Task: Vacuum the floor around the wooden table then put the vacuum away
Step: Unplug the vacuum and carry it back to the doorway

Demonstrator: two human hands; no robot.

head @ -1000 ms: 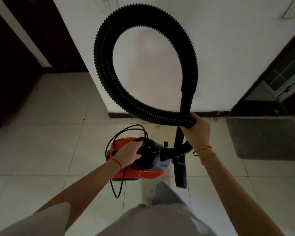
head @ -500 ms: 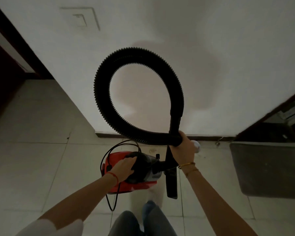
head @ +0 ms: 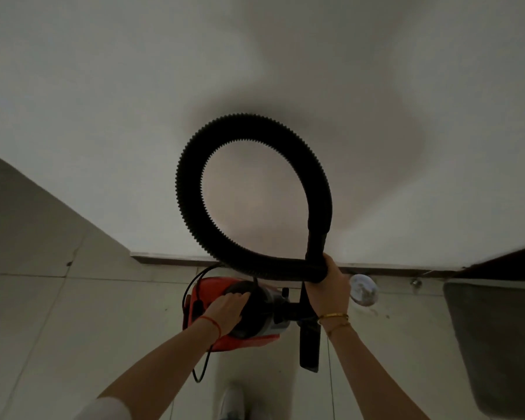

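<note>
- Red vacuum point(head: 243, 341), lower centre of frame: carried above tiled floor point(head: 58, 328), gripped at dark top by left hand point(head: 228, 309).
- Ribbed hose point(head: 191, 183), centre: looped, clenched with wand by right hand point(head: 328, 291).
- Judged rigid, moderately heavy body; springy hose, best held gathered.

The left hand point(head: 226, 310) covers the vacuum's point(head: 256, 313) handle. The grey mat point(head: 497, 344) and shoe point(head: 232, 403) are cut off by the picture's edges.
</note>
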